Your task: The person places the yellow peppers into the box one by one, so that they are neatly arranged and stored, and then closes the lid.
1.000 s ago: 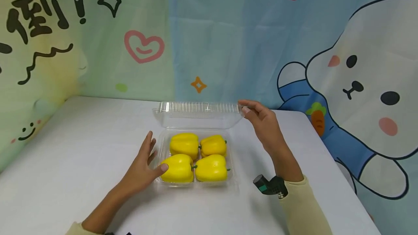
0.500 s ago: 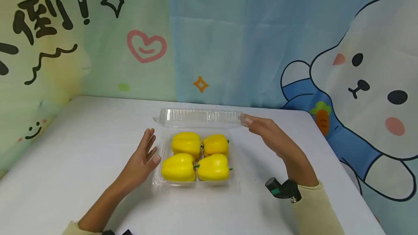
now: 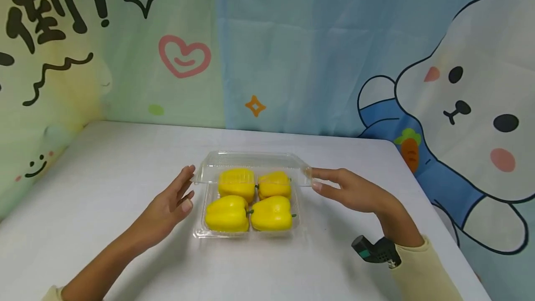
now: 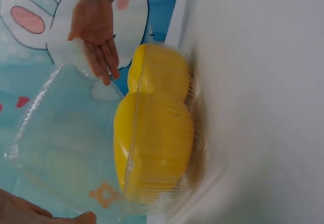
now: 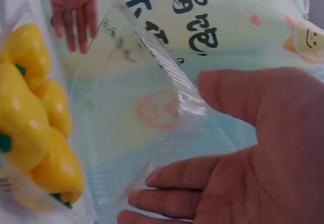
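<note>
Several yellow bell peppers [image 3: 227,214] lie in a clear plastic clamshell box [image 3: 199,233], their green stems pointing mostly right. The box's hinged lid [image 3: 255,158] is part-way down, slanting over the back peppers. At the lid's right corner is my right hand [image 3: 355,193], fingers and thumb extended and fingertips at the edge. My left hand [image 3: 160,215] is beside the box's left side, fingers loosely extended, fingertips near the lid's left corner. The right wrist view shows my right hand [image 5: 253,148] with thumb and fingers spread around the lid corner [image 5: 185,102].
A white tabletop [image 3: 125,166] surrounds the box. Behind it hangs a printed cloth backdrop [image 3: 288,59] with cartoon figures, right up to the table's back edge. A small black camera [image 3: 376,250] sits on the right wrist by the sleeve.
The lid has swung from nearly upright down and forward over the back peppers. My right hand has come nearer with it, and my left hand has drawn back from the front-left pepper.
</note>
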A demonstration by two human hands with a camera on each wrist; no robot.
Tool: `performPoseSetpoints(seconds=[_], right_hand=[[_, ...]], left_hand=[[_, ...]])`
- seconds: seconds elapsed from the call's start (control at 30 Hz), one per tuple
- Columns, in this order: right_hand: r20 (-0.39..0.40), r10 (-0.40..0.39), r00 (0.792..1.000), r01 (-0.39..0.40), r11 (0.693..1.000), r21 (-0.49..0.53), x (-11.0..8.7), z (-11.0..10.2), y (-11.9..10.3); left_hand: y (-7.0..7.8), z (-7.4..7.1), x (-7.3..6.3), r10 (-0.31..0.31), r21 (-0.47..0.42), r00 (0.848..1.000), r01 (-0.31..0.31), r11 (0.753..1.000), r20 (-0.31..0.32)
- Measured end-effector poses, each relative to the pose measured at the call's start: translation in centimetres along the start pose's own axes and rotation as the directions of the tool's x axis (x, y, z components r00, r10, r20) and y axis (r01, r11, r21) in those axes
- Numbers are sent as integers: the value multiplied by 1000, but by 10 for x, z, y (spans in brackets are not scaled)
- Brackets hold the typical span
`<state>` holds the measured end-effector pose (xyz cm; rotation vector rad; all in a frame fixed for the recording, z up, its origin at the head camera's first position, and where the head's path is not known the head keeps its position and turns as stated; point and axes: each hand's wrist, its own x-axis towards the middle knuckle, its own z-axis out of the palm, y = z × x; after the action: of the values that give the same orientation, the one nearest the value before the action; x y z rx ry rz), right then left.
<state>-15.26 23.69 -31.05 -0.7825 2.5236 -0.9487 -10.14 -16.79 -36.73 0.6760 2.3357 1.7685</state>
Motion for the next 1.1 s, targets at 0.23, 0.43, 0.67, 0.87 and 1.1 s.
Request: performPoseSetpoints(seconds=[0.23, 0.43, 0.67, 0.87, 1.1], right_hand=[[14, -14, 1000, 14, 1000, -12, -3, 14, 7], [87, -17, 996, 24, 997, -79, -7, 26, 11], [120, 39, 992, -20, 988, -156, -12, 37, 11], [109, 63, 992, -44, 984, -170, -14, 44, 13], [107, 84, 991, -64, 983, -173, -14, 56, 19]], left_hand=[[8, 2, -6, -92, 157, 996, 88, 984, 18], [0, 7, -9, -113, 173, 993, 107, 979, 27], [-9, 20, -8, -164, 248, 986, 157, 956, 6], [-12, 30, -9, -208, 275, 978, 196, 941, 16], [-19, 38, -13, -249, 305, 965, 212, 928, 86]])
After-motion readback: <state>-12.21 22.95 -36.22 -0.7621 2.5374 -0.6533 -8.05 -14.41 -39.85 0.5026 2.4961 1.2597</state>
